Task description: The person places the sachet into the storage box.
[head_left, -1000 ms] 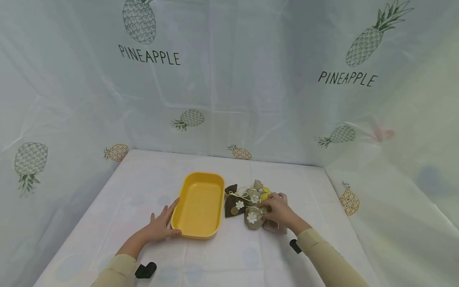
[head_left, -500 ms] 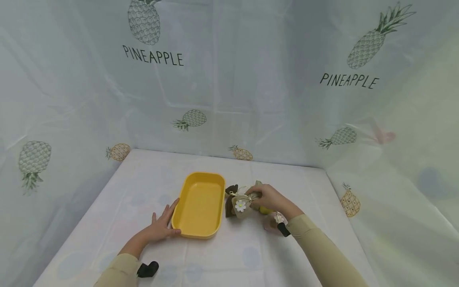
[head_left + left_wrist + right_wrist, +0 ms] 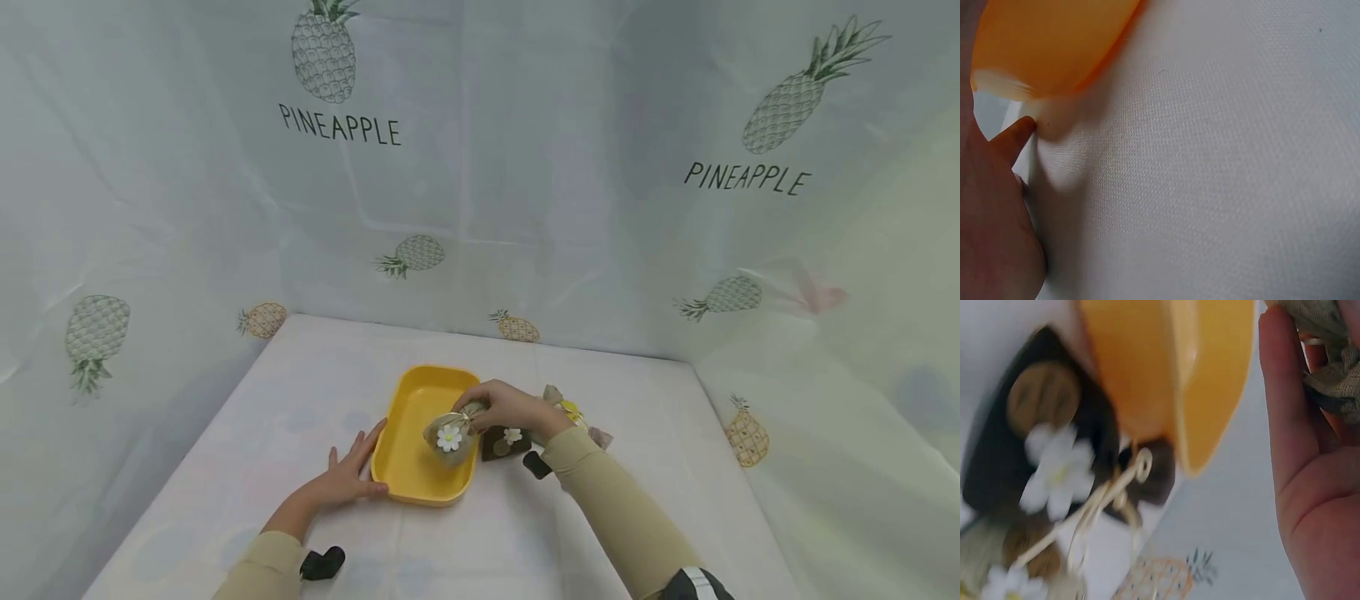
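Toward the left edge of the table (image 3: pixel 450 554), a pale sleeve (image 3: pixel 258 571) leads to the left hand (image 3: pixel 341 482), with a black piece (image 3: pixel 322 564) at its wrist. The fingers are spread wide, tips against the left rim of a yellow tray (image 3: pixel 407 467), thumb at the tray's near left corner; this hand grips nothing.

The tray lies well in from the table's left edge, its long sides running toward the far edge. Over its right half is a greenish tan pouch (image 3: pixel 442 454) with a white flower. The right hand (image 3: pixel 510 408) reaches across the tray's right rim and pinches this pouch by its gathered neck. Whether the pouch touches the tray floor, I cannot tell.

Just beside the tray's right side lies a dark brown pouch (image 3: pixel 498 450), bearing a white flower, a round wooden disc (image 3: pixel 1043 397) and pale cord (image 3: pixel 1116 494). Farther right, partly hidden by the right arm, come another tan pouch (image 3: pixel 553 393), something yellow (image 3: pixel 572 410) and a pinkish pouch (image 3: pixel 600 437), well short of the table's right edge.
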The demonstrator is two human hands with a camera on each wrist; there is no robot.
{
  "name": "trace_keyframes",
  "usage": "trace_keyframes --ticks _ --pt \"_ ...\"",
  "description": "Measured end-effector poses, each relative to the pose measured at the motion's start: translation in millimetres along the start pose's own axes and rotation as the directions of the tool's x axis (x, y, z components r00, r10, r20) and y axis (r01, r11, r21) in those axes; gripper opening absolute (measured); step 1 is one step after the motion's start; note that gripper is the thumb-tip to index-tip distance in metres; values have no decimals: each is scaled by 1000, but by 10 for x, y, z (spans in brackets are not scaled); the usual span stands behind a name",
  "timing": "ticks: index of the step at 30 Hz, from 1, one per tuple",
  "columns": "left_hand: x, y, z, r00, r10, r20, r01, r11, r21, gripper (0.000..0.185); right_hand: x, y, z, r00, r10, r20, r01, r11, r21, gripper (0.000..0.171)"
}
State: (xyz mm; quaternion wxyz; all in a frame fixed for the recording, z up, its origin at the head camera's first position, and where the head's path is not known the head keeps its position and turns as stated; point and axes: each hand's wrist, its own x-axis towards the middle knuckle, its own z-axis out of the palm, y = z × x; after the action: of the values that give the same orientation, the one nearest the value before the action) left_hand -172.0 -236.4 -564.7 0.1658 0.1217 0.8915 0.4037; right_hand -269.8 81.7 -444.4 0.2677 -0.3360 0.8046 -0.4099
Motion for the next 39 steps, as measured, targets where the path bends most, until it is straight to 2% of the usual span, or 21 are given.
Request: trace_keyframes --ticks 8,14,17,23,39 --pt "2 -6 0 1000 -29 -2 29 999 17 111 396 -135 299 989 53 137 -56 998 21 32" --pt "18 1 23 1000 -29 -10 29 1000 -4 110 638 -165 479 980 48 194 -41 998 -37 34" --pt "28 -3 31 999 -34 -13 34 999 -6 111 708 -194 535 978 38 204 -17 994 -106 34" --pt "-4 -13 12 999 -51 -16 51 999 14 111 796 -201 659 971 52 232 1 975 -221 35" --pt "-22 9 -18 1000 -16 -5 16 1000 -1 112 760 -155 742 959 82 272 -22 976 -218 39"
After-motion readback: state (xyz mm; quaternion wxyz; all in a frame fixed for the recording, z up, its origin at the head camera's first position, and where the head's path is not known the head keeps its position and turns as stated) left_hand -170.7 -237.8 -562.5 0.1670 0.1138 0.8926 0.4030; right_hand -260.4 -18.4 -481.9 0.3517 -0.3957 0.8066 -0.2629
